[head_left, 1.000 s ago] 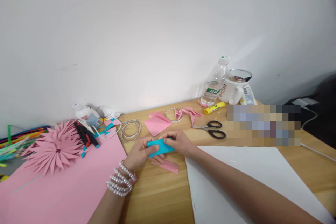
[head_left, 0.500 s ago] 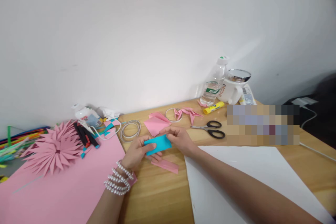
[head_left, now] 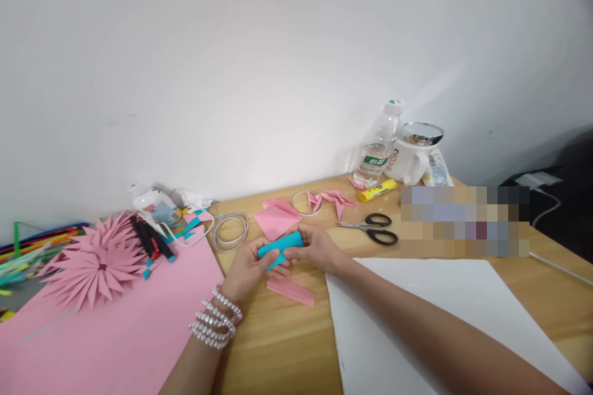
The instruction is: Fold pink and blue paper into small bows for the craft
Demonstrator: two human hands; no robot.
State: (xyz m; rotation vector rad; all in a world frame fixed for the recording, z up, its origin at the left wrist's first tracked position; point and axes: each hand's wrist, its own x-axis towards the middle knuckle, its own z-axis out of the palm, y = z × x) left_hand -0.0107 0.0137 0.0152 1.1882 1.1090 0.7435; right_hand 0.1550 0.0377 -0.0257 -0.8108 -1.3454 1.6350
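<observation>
Between both hands, above the wooden table, is a small piece of blue paper (head_left: 291, 241), its upper edge curved over. My left hand (head_left: 250, 262), with a bead bracelet (head_left: 215, 318) at the wrist, grips its left end, thumb on the front. My right hand (head_left: 317, 248) pinches the right end, thumb pressed on the face and fingers behind. Just below the hands lies a pink paper strip (head_left: 291, 292). Beyond them sits a folded pink paper piece (head_left: 278, 217). Scissors (head_left: 370, 228) with black handles rest to the right.
A white sheet (head_left: 430, 327) lies under my right forearm; pink paper (head_left: 115, 345) with a spiky pink paper flower (head_left: 102, 265) is at left. At the back stand a water bottle (head_left: 374, 151) and a white mug (head_left: 407, 157), near a yellow glue stick (head_left: 377, 190). A coiled cable (head_left: 230, 231) lies left of centre.
My right thumb has come down onto the front of the blue paper, whose top edge is now rolled over, so it looks narrower. My left hand has shifted slightly right.
</observation>
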